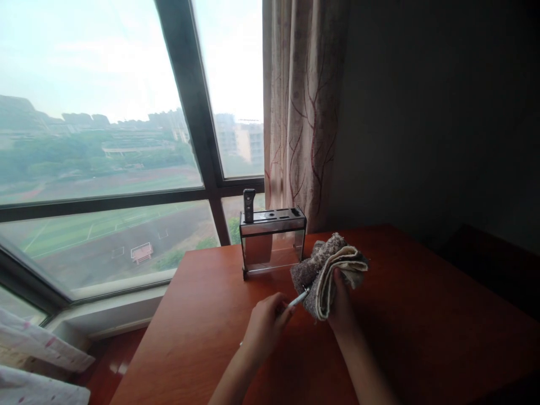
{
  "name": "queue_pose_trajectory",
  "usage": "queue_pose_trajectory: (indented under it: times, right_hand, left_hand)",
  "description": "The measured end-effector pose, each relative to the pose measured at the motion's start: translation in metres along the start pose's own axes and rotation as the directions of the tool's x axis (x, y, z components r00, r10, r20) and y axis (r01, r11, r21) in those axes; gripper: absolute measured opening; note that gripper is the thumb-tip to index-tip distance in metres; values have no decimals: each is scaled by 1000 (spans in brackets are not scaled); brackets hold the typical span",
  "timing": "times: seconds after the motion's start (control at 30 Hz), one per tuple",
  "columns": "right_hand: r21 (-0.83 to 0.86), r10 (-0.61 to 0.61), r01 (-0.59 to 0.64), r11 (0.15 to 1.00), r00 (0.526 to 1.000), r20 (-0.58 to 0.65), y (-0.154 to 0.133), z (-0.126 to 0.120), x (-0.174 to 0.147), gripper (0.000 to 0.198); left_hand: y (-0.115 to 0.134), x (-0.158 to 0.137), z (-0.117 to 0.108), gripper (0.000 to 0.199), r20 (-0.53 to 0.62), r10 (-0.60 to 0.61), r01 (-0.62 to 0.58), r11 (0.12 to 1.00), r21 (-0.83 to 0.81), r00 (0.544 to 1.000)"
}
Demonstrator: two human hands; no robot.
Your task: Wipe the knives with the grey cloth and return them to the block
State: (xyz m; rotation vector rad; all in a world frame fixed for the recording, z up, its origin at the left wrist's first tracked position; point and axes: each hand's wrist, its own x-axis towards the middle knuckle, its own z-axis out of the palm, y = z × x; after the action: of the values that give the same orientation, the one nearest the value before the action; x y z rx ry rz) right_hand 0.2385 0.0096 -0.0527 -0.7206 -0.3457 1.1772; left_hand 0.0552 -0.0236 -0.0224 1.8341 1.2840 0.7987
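Note:
My left hand [266,322] is closed around the slim, whitish handle of a utensil [298,298]. The utensil's far end goes into the folds of a grey and beige cloth [312,273], so its kind is hidden. My right hand [341,301] grips the bunched cloth from its right side, thumb pressed against the folds. Both hands are just above the table. Behind the cloth, a clear-sided knife block [273,224] with a dark slotted top stands upright. One knife with a dark handle [249,205] sits in its left slot, blade down.
A reddish-brown wooden table [202,326] spreads under my hands. Beyond its far left side are large windows with dark frames [205,135]. A patterned curtain [304,112] hangs behind the knife block, beside a dark wall [422,112]. More pale fabric [37,349] hangs at lower left.

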Motion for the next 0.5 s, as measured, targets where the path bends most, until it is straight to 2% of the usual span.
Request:
queue_pose_trajectory:
  times: [0.07, 0.1, 0.2, 0.3, 0.37, 0.43, 0.5]
  right_hand:
    - [61, 26, -25, 998, 1000, -17, -2, 1, 4, 49]
    - [73, 30, -28, 997, 999, -23, -3, 1, 6, 49]
    - [79, 39, -38, 996, 999, -12, -5, -1, 9, 51]
    - [76, 49, -49, 996, 999, 5, -6, -2, 9, 52]
    - [62, 70, -71, 996, 997, 15, -8, -2, 7, 50]
    - [50, 86, -88, 995, 995, 43, -12, 1, 3, 49]
    - [29, 63, -65, 997, 996, 69, -16, 5, -3, 49]
  left_hand:
    - [0, -2, 1, 19, -145, 90, -50, 964, 262, 985]
    - [0, -2, 0, 19, -175, 122, -56, 937, 344, 977]
    - [1, -4, 0, 27, -165, 182, -104, 913, 394, 969]
    - [-1, -2, -1, 32, -131, 183, -139, 948, 285, 974]
    - [-3, 1, 0, 37, -71, 124, -112, 983, 146, 990]
    - [-4, 2, 0, 42, 38, 17, -15, 998, -57, 999]
    - [-3, 1, -3, 48, 192, -95, 144, 955, -261, 977]
